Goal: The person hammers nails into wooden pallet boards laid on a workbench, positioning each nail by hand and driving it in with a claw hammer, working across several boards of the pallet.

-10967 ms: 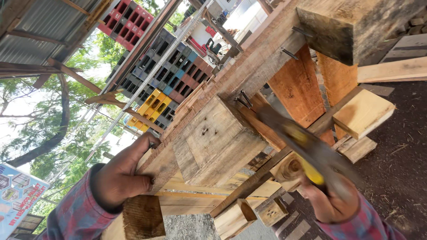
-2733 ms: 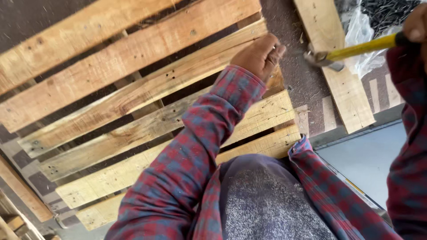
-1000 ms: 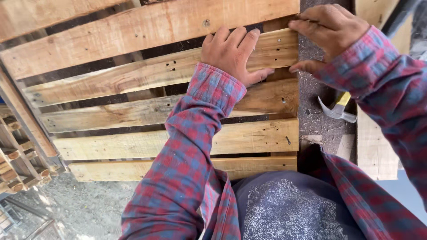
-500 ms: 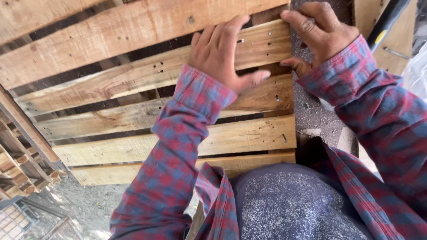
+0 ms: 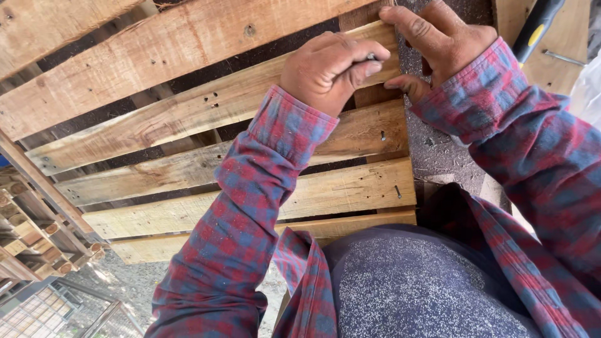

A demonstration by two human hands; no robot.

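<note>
Outdoors, we press our curled left hand and pinching right hand together on the wooden pallet, over gritty ground.

Red-and-blue checked sleeves, pale tan pallet, speckled grey shirt

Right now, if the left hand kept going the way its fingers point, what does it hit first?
Probably the right hand: the left hand is curled, fingertips aimed at it across the pallet board edge, nearly touching. Depth between them is unclear.
</note>
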